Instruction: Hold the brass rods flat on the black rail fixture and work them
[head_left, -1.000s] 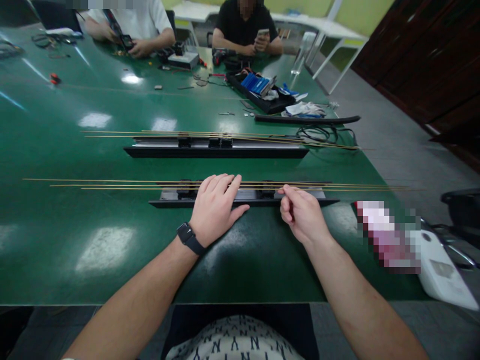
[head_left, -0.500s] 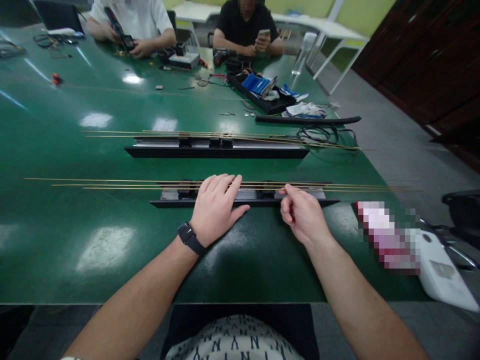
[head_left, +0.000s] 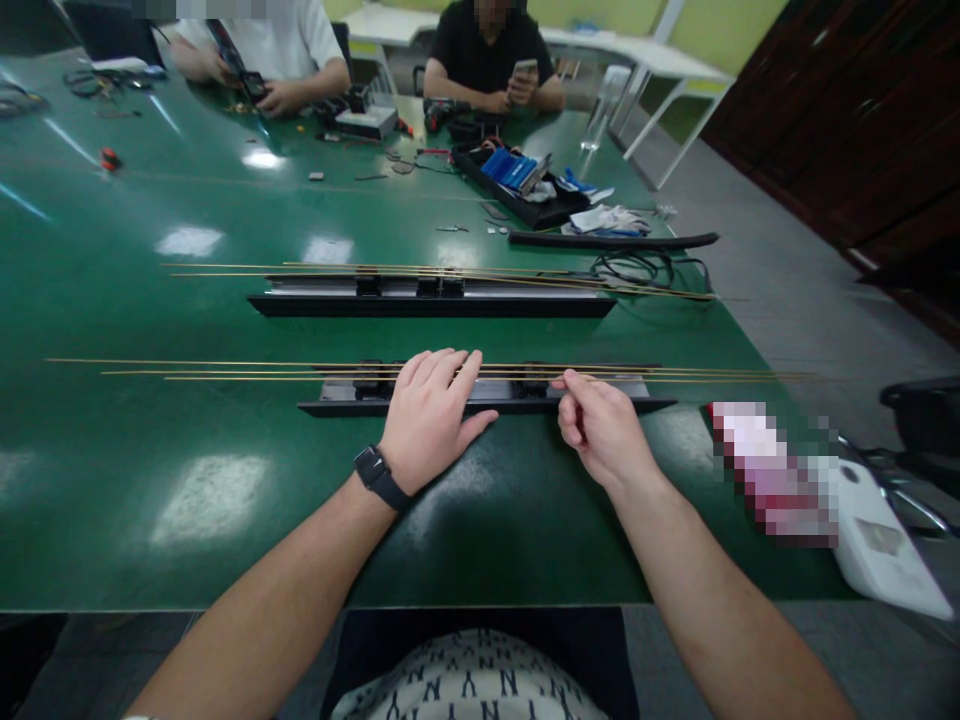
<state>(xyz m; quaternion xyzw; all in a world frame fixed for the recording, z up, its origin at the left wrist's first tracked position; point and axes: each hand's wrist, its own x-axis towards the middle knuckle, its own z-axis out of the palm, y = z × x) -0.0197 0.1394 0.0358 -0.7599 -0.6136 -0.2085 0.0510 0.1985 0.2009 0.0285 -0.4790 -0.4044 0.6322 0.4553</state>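
Note:
A black rail with a silver inner channel [head_left: 499, 407] lies crosswise in front of me. Black blocks [head_left: 367, 382] sit in its channel, and several thin brass-coloured rods [head_left: 225, 376] run lengthwise over them, past both rail ends. Flat across the rail and rods rests my left hand [head_left: 429, 415], fingers stretched out and thumb apart. My right hand [head_left: 604, 430] is closed with curled fingers at the rail's right part. Its thumb and index tips pinch beside the rods; what lies between them is too small to make out.
A second black rail [head_left: 435, 308] with rods lies beyond. Behind it are a dark foam strip [head_left: 615, 241], black cable [head_left: 637, 268] and a black tray [head_left: 551, 212] with blue items. A white object [head_left: 889, 540] sits at right. Two people sit across the green table [head_left: 247, 500].
My right hand has shifted very slightly left, about as much as the whole view. My left hand stays flat on the rods and rail.

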